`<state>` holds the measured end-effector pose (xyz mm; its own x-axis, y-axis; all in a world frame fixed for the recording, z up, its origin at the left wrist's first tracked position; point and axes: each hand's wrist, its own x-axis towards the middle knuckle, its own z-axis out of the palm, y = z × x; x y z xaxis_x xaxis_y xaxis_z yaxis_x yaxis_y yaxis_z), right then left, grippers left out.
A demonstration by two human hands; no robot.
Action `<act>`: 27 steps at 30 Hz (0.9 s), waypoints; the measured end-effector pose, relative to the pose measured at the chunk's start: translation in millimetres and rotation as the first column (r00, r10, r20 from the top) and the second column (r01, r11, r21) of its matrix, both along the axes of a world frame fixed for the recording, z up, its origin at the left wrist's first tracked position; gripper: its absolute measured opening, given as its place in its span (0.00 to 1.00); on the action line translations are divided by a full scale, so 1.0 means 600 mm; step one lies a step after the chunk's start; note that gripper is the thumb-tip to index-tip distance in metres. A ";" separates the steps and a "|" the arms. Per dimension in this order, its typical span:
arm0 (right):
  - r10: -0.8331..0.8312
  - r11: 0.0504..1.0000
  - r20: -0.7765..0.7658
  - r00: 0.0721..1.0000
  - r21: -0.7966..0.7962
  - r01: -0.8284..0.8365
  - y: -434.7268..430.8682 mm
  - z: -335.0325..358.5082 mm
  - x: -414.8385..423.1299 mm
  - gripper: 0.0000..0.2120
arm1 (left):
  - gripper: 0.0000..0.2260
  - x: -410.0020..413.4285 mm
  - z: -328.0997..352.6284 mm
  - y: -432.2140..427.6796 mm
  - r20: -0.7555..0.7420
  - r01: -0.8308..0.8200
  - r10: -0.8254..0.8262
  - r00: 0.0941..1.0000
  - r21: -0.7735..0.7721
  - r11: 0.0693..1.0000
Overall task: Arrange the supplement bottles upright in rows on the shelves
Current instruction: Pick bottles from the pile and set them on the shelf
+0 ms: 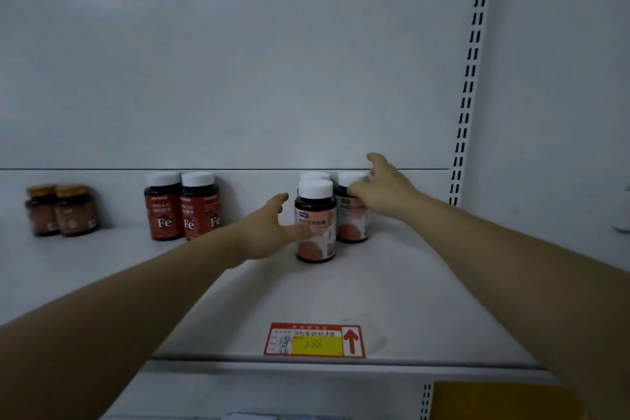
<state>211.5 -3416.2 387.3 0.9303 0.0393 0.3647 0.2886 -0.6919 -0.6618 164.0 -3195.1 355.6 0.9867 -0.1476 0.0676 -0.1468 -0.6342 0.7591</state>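
Observation:
Three dark bottles with white caps and pink labels stand upright in a tight cluster on the white shelf (392, 297). One is in front (315, 215), one shows only its cap behind it (314, 175), and one stands to the right (353, 225). My left hand (269, 232) is spread beside the front bottle, its thumb touching the label. My right hand (378, 187) reaches over the right bottle with fingers lying on its cap and thumb lifted clear.
Two red Fe bottles (182, 210) stand upright to the left, and two brown orange-capped bottles (61, 211) farther left. A red and yellow price tag (315, 341) sits on the shelf's front edge. A slotted upright (472, 72) bounds the right side. A yellow object (494, 399) lies below.

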 end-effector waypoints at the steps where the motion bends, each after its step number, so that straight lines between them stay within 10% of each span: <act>1: 0.003 1.000 0.024 1.000 -0.006 -0.003 0.006 0.015 -0.005 0.38 | 0.42 -0.010 0.010 0.013 0.008 -0.018 0.018 1.000 0.051 0.999; 10: 0.268 0.920 0.071 0.961 -0.316 -0.233 0.254 0.087 -0.077 0.37 | 0.26 -0.163 0.079 0.217 0.246 -0.219 0.126 0.961 0.397 0.891; 14: 0.409 0.841 0.059 0.911 -0.412 -0.351 0.453 0.092 -0.129 0.36 | 0.34 -0.266 0.074 0.372 0.253 -0.370 0.276 0.927 0.502 0.782; 27: 0.846 0.439 0.023 0.533 -0.598 -0.671 1.146 0.022 -0.433 0.34 | 0.32 -0.646 -0.001 0.877 0.200 -0.619 0.681 0.705 0.643 0.451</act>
<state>-48.2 -2728.6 400.3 0.2817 0.9146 0.2902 0.9592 -0.2605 -0.1100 -223.7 -2668.8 355.1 0.8100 0.5662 0.1526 0.5527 -0.8241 0.1237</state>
